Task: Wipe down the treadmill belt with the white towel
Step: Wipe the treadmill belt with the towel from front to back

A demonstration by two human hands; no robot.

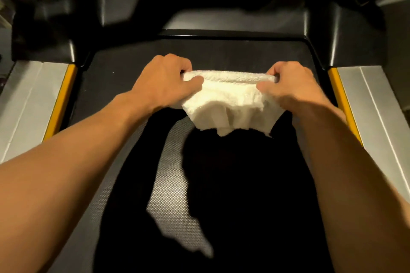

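Both hands are gripping the towel (226, 97): left hand (165, 81) and right hand (290, 86) bunching its far edge, stretched between them, hanging over the belt (133, 68) near the front. Advice: lower it flat, keep even pressure, pull straight back between the yellow strips (61, 102).
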